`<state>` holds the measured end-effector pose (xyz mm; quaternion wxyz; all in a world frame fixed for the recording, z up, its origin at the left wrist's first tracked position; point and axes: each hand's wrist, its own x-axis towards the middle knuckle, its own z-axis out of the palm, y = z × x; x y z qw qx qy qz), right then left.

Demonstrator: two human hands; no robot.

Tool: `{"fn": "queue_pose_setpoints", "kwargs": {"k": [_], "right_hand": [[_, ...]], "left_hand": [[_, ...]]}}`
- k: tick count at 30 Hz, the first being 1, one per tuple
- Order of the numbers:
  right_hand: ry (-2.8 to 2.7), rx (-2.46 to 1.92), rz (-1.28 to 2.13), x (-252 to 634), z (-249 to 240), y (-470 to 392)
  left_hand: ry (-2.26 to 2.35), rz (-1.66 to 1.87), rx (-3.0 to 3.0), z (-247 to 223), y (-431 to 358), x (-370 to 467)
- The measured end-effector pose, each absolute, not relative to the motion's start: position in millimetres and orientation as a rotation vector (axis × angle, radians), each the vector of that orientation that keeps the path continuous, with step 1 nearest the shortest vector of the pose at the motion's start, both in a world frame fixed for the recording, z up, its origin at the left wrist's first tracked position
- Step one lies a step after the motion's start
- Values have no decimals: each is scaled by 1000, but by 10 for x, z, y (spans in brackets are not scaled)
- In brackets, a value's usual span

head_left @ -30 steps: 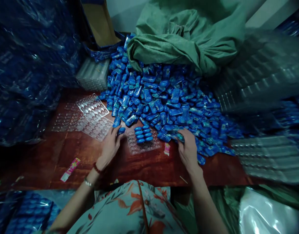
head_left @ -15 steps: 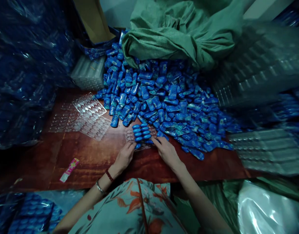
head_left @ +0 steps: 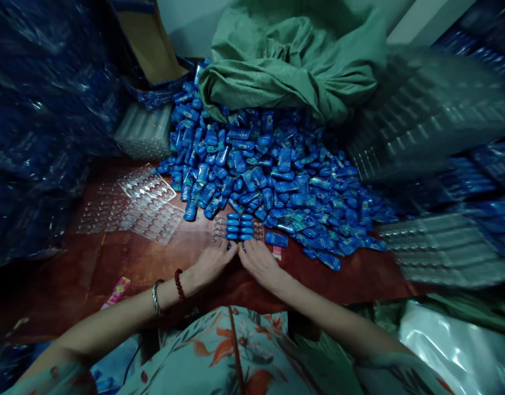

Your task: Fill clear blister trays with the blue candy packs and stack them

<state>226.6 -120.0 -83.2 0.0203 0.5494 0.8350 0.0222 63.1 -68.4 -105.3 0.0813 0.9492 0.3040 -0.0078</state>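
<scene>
A clear plastic blister tray (head_left: 258,231) lies on the table before me, its middle filled with two columns of small blue wrapped packets (head_left: 240,223). My left hand (head_left: 211,264) is at the tray's near edge, fingers closed on the lowest blue packet of the left column. Beside it, almost touching, my right hand (head_left: 258,263) has its fingers bent over the lowest packet of the right column. The fingers partly hide both packets. A single loose blue packet (head_left: 276,239) lies just right of the tray.
A large heap of blue packets (head_left: 273,181) spreads behind the tray, under a green cloth sack (head_left: 285,71). Clear trays (head_left: 149,206) lie at left; tray stacks (head_left: 445,247) stand at right. A pink strip (head_left: 117,291) lies on the wooden table (head_left: 145,260).
Both hands have come together at the tray's near edge. The tray now sits straighter, with its two columns aligned. A loose packet and a pink piece show right of it. The view has shifted slightly.
</scene>
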Motion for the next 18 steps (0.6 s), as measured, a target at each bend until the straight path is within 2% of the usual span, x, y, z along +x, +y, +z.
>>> {"fn": "queue_pose_setpoints", "kwargs": {"k": [8, 14, 18], "right_hand": [[2775, 2268, 84, 2466, -1138, -1442], [2523, 2585, 176, 2751, -1198, -1529], [2407, 2584, -49, 3094, -1139, -1460]], "left_hand": [[779, 288, 2936, -1080, -662, 579], [835, 432, 2984, -1088, -650, 590], [1034, 720, 2665, -1090, -326, 545]]}}
